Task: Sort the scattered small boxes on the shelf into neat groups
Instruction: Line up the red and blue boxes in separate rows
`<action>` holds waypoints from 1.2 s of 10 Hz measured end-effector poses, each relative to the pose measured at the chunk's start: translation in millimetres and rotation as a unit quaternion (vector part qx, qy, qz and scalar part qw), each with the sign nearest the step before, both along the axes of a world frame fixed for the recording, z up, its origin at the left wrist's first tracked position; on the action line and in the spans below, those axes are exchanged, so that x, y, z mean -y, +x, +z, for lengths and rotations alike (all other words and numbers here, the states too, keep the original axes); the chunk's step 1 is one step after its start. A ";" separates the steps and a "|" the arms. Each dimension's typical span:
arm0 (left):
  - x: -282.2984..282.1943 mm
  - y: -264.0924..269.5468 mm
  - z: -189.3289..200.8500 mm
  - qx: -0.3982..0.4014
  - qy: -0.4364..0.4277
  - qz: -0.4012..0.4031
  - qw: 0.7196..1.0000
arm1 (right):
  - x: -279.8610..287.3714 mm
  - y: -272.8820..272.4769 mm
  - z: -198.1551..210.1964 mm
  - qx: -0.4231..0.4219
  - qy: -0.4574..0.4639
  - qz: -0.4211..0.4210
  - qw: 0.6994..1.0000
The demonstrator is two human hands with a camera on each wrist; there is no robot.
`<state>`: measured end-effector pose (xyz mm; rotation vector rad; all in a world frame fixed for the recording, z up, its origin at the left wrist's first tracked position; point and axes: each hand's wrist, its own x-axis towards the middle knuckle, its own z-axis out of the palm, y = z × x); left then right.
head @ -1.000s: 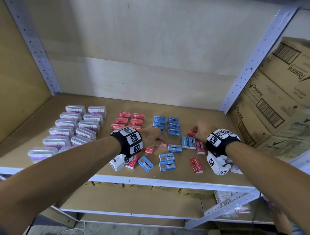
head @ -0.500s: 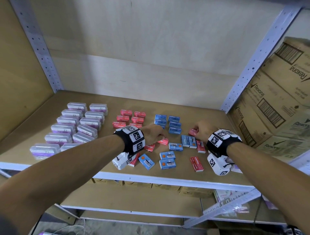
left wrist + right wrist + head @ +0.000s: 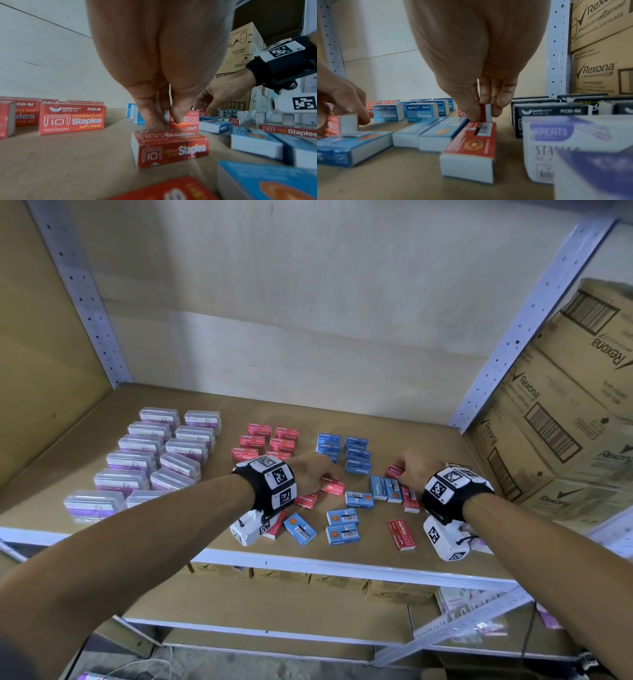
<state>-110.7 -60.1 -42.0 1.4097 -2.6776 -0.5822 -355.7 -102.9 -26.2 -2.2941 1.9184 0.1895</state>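
**Both hands pinch red staple boxes on the shelf**

Nearest the front edge of the shelf (image 3: 308, 559), in front of both hands, lie loose boxes: two blue boxes (image 3: 342, 525) flat with barcodes up, and a red box (image 3: 401, 534) with the word "Staples" on top. Just before the left fingers lies another flat red staple box (image 3: 169, 147); its side is printed with "10" and "Staples" in white.

The left hand (image 3: 317, 474) reaches down with its fingers pressed together, and the thumb and fingers pinch a small red box (image 3: 186, 121) that stands on its edge on the shelf. Its label is upside down in the left wrist view. The right hand (image 3: 416, 469) does the same: the thumb on one side and the fingers on the other pinch a red box with white end (image 3: 486, 112), standing on the shelf just behind a flat red box with barcode (image 3: 471, 147). To the left of these fingers two pale blue boxes (image 3: 429, 132) lie side by side.

Beyond the fingers stand neat groups: a red group (image 3: 267, 441) behind the left hand and a blue group (image 3: 344, 448) between the hands. Far to the left of the left fingers, clear plastic cases with purple labels (image 3: 150, 460) stand in two rows. To the right of the right fingers are dark boxes (image 3: 551, 112), and past the shelf post brown Rexona cartons (image 3: 565, 412) are stacked.
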 end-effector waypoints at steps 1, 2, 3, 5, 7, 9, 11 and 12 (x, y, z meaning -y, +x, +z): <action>-0.7 0.9 -0.2 -0.009 -0.003 0.012 1.000 | -3.5 2.2 2.8 0.020 -0.007 -0.014 1.000; -5.1 2.6 1.6 -0.025 0.005 0.020 0.999 | -9.4 6.7 8.7 0.047 -0.027 -0.027 0.998; -8.3 11.6 6.7 -0.026 0.008 0.018 0.999 | -13.7 14.6 17.9 0.085 -0.045 -0.018 0.995; -14.5 42.4 36.9 0.000 -0.004 0.069 0.998 | -21.2 46.9 39.8 0.142 -0.056 0.045 0.987; -26.6 78.8 63.4 0.037 -0.026 0.135 0.990 | -31.0 94.4 49.4 0.144 -0.048 0.099 0.983; -48.4 110.3 68.7 0.049 -0.021 0.196 0.979 | -51.4 140.2 36.3 0.144 -0.007 0.153 0.978; -52.7 123.6 48.2 0.087 -0.020 0.245 0.965 | -50.6 168.7 10.9 0.089 0.039 0.200 0.975; -56.4 125.5 46.1 0.093 -0.013 0.226 0.970 | -49.6 179.7 3.8 0.070 0.035 0.220 0.972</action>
